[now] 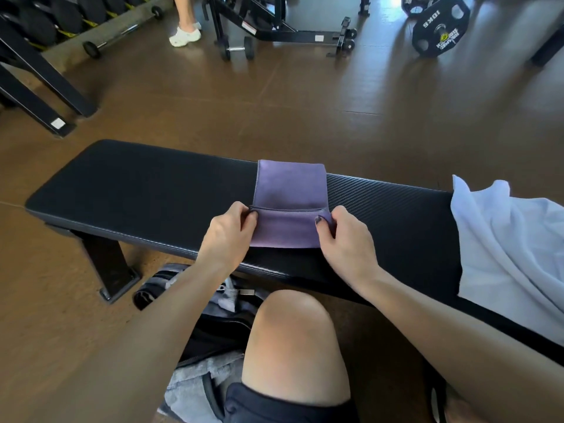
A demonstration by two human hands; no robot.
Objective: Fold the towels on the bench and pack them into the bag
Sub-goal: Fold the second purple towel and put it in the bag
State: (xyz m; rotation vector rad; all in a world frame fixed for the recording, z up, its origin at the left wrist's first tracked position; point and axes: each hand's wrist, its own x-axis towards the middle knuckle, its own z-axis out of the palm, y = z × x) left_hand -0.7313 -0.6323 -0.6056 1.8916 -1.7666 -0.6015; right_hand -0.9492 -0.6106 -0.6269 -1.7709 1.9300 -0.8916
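From your head camera, the purple towel lies across the middle of the black bench, its far edge at the bench's far edge and its near flap folded up from the near edge. Your left hand pinches the flap's left corner between thumb and curled fingers, and your right hand pinches the right corner, thumb on top of the cloth, so the folded hem runs straight between your fingertips. A white towel lies crumpled over the bench's right end, well apart from your hands. The dark bag sits open on the floor below the near edge, beside your knee.
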